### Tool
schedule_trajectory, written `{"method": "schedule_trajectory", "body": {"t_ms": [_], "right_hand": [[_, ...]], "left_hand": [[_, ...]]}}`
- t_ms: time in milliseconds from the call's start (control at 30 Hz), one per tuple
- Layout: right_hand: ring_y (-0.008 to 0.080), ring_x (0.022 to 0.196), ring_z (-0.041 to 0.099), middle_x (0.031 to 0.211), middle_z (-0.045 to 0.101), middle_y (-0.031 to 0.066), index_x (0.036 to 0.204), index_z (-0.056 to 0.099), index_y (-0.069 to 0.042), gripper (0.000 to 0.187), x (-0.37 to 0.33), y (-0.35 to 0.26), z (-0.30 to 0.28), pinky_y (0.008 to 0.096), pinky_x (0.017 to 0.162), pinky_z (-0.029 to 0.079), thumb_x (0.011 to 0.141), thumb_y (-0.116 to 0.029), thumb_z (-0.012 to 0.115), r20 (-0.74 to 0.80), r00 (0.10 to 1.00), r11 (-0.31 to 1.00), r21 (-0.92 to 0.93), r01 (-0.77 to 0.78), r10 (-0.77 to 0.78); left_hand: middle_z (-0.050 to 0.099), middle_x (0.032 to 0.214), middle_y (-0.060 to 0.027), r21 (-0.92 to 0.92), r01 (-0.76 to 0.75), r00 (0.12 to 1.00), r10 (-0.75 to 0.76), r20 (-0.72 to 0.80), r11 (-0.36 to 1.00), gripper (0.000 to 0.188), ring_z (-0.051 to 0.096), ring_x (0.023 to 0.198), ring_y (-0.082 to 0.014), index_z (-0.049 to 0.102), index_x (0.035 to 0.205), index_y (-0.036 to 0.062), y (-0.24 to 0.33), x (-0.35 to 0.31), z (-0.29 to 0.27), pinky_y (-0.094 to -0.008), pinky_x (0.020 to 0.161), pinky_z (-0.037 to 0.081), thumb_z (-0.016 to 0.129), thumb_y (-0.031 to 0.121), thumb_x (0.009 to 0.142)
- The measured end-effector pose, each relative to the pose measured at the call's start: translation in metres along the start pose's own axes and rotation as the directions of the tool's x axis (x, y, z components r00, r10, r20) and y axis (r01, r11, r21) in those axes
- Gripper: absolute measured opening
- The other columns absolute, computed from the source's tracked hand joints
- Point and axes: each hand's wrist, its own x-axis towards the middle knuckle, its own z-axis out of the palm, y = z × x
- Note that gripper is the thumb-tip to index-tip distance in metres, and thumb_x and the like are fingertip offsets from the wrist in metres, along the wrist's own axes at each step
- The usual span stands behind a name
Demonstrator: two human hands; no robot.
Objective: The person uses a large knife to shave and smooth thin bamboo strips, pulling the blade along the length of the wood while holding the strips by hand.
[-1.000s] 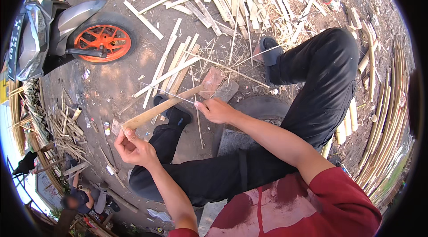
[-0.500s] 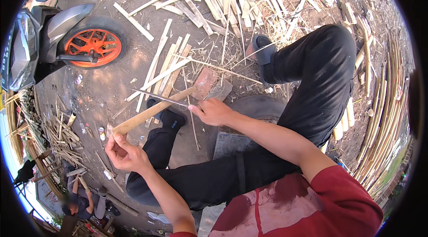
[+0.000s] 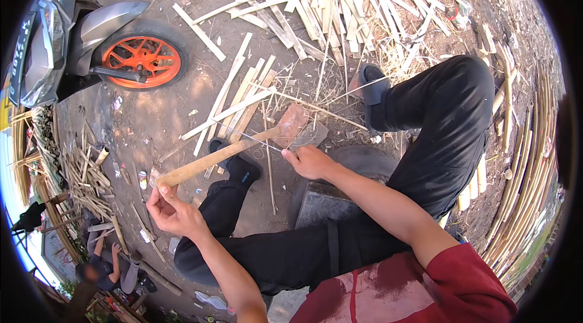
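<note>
My left hand (image 3: 176, 212) pinches the near end of a flat bamboo strip (image 3: 206, 161) between thumb and fingers. The strip slants away to the right, its far end at a reddish brick (image 3: 296, 117) on the ground. My right hand (image 3: 311, 162) is closed round a thin-bladed knife (image 3: 271, 146); its handle is hidden in the fist. The blade points up and left, crossing the strip near its far end. A thin curled sliver shows beside the blade.
Split bamboo strips (image 3: 249, 95) lie ahead, with a larger heap (image 3: 340, 7) beyond. A motorcycle's orange wheel (image 3: 143, 61) stands at left. Long bamboo poles (image 3: 525, 171) lie at right. Another person (image 3: 109, 265) sits at lower left. My black-trousered legs (image 3: 437, 134) frame the work.
My right hand and knife have moved slightly right and down along the strip, toward its far end. My left hand still holds the near end. The whole view has shifted a little.
</note>
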Motion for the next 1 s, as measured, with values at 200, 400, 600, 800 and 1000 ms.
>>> {"method": "schedule_trajectory", "body": {"t_ms": [200,400,600,800,1000], "right_hand": [[0.0505,0.112,0.063,0.112,0.067,0.0353,0.109,0.071,0.008,0.072,0.021,0.053,0.003,0.0547,0.101,0.048,0.106,-0.054,0.035,-0.104,0.991,0.986,-0.135,-0.093,0.079],[0.0479,0.110,0.065,0.110,0.070,0.0315,0.112,0.071,0.008,0.069,-0.009,0.030,0.010,0.0521,0.099,0.050,0.107,-0.051,0.035,-0.164,0.980,0.986,-0.100,-0.130,0.112],[0.0464,0.119,0.062,0.122,0.066,0.0327,0.116,0.070,0.006,0.069,-0.018,0.026,-0.007,0.0516,0.104,0.048,0.107,-0.051,0.032,-0.010,0.976,0.971,-0.099,-0.216,0.216],[0.0498,0.115,0.063,0.117,0.066,0.0352,0.115,0.070,0.007,0.072,-0.012,0.051,0.003,0.0531,0.104,0.048,0.107,-0.054,0.031,-0.145,0.972,0.974,-0.105,-0.203,0.187],[0.0474,0.078,0.066,0.075,0.065,0.0296,0.089,0.067,0.006,0.068,-0.081,-0.072,-0.005,0.0539,0.075,0.050,0.108,-0.051,0.036,-0.215,0.954,0.954,0.170,0.246,-0.207]], "left_hand": [[0.068,0.097,-0.0138,-0.070,0.033,0.999,-0.030,0.046,0.997,0.021,0.069,0.089,-0.0177,0.059,0.110,-0.0056,-0.002,0.002,-0.005,-0.0335,0.083,0.061,0.065,0.013,0.102],[0.068,0.096,-0.0131,-0.014,0.020,0.997,-0.019,0.075,1.000,0.019,0.069,0.089,-0.0177,0.059,0.108,-0.0049,0.007,0.003,0.000,-0.0320,0.083,0.059,0.065,0.012,0.102],[0.068,0.097,-0.0123,-0.025,0.064,0.995,-0.062,0.077,0.998,0.018,0.068,0.091,-0.0180,0.061,0.108,-0.0050,0.007,0.006,-0.005,-0.0324,0.084,0.059,0.063,0.012,0.103],[0.067,0.105,-0.0123,-0.188,0.027,0.956,0.029,0.290,0.982,0.020,0.065,0.097,-0.0190,0.060,0.116,-0.0028,0.001,0.008,-0.013,-0.0338,0.090,0.054,0.059,0.015,0.105],[0.065,0.110,-0.0170,-0.317,-0.100,0.866,0.240,0.440,0.943,0.017,0.066,0.098,-0.0251,0.062,0.114,-0.0007,0.039,-0.020,-0.012,-0.0356,0.089,0.052,0.065,0.007,0.099]]}}
